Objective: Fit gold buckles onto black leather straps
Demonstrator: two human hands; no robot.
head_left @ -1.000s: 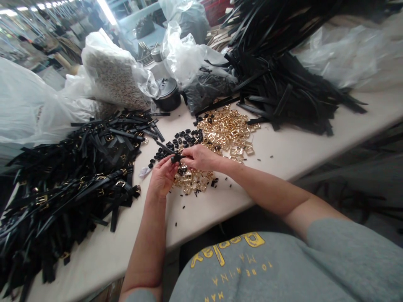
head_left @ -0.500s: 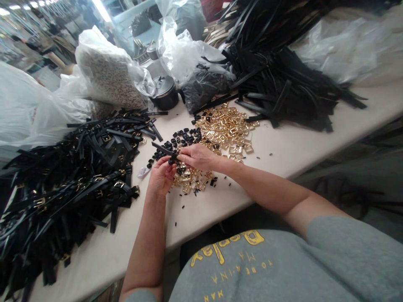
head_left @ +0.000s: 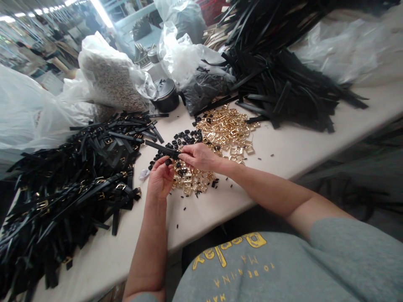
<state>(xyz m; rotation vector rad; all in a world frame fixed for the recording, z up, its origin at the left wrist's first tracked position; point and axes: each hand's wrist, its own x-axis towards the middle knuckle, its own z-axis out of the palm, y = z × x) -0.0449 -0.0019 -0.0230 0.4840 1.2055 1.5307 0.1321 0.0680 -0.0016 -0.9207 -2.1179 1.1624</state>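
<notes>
Black, leather-like strap (head_left: 159, 147) in the head view, held in the air over the heaped parts, its free end reaching out past the left hand toward the left pile. The right hand (head_left: 200, 156) has its grip closed, thumb against fingers, on the strap's near end. The left hand (head_left: 162, 176) pinches a small black loop (head_left: 168, 162) just below the strap, fingertips drawn together; the fingers hide too much to tell whether the loop is around the strap or only beside it.

Below lie black loops (head_left: 189, 135) and gold buckles (head_left: 225, 126), strewn on the pale worktop (head_left: 273, 138). Buckled straps (head_left: 78, 184) are piled to the left, plain straps (head_left: 289, 88) to the far right, and a dark pot (head_left: 165, 97) stands behind.

The strap should be light and bendable, yet firm enough to stand out straight, perhaps a little slick. Best held close to the end being worked, flat between thumb and finger; the loop, by its outer sides, leaving its opening free.
</notes>
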